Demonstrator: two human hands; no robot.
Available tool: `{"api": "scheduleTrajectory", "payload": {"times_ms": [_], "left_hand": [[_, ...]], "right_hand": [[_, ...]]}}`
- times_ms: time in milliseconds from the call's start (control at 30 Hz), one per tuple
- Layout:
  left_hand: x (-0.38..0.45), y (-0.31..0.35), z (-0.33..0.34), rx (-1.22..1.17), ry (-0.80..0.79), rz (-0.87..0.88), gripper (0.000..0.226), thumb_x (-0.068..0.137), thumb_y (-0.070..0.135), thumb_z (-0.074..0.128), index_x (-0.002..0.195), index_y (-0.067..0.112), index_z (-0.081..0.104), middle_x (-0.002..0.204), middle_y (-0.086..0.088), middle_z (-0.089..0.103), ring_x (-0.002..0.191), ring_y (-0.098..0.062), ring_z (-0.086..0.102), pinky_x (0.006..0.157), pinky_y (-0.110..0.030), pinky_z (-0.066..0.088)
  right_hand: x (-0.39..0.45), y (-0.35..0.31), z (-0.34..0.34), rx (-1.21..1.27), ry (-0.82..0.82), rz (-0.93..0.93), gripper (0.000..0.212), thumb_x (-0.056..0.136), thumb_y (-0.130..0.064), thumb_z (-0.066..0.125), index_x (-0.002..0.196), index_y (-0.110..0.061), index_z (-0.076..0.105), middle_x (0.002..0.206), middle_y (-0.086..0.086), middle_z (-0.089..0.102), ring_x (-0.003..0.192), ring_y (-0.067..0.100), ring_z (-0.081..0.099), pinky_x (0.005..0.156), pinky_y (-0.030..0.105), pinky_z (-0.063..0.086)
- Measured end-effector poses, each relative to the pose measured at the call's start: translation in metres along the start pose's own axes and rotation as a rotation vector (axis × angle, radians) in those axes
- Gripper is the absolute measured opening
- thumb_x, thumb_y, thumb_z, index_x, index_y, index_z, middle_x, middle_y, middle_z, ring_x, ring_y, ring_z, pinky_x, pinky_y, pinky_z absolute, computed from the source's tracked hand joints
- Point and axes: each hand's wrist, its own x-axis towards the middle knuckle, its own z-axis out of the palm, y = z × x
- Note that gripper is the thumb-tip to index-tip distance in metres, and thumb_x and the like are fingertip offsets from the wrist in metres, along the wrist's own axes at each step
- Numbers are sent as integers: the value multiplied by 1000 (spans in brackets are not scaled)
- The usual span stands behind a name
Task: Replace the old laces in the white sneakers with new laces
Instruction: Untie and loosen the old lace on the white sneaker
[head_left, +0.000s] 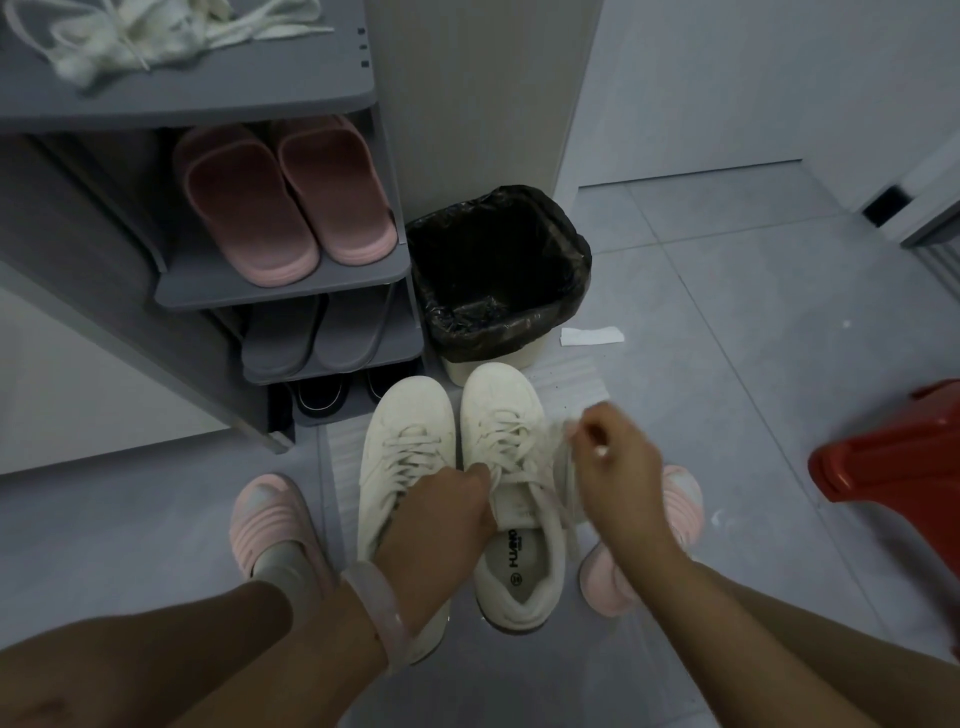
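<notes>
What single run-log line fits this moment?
step: unlacing | left hand: steadying right sneaker | right hand: pulling old lace

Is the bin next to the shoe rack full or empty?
Looks empty: the trash bin shows only its dark liner inside, though the bottom is too dark to be sure.

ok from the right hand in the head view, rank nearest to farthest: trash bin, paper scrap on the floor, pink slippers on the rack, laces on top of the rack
From the right hand:
1. Paper scrap, just ahead on the floor.
2. Trash bin, ahead and left.
3. Pink slippers, upper rack shelf, farther left.
4. Laces, on the rack top, farthest.
</notes>
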Motion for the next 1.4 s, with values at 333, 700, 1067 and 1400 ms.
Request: {"api": "scheduleTrajectory", "payload": {"times_ms": [333,700,1067,1400], "left_hand": [[-1,0,-2,-35,13,8,16,94,22,41,96,8,48,95,-11,61,88,-25,60,76,-35,47],[1,-1,-7,-173,88,18,29,95,33,43,96,7,55,88,-7,65,81,-20,61,73,-32,47],[18,4,-2,-352,241,5,13,92,11,45,93,4,56,96,-5,50,91,-18,50,81,-27,39],[30,7,-6,-582,-70,-170,21,92,27,48,77,14,56,103,-3,42,95,-17,50,76,-17,44]], "right_hand": [[-13,10,12,-58,-331,301,23,88,-30,60,79,-9,60,79,3,63,71,11,55,65,16,42],[11,0,-19,-24,-37,114,7,90,-18,57,88,-12,60,79,-2,62,74,13,57,68,17,42],[-25,6,9,-332,-613,-156,84,81,-46,64,147,-27,17,149,-3,19,133,17,28,102,31,39],[-27,-8,19,-352,-527,5,80,83,-43,59,146,-17,17,141,1,28,125,21,32,95,31,38]]}}
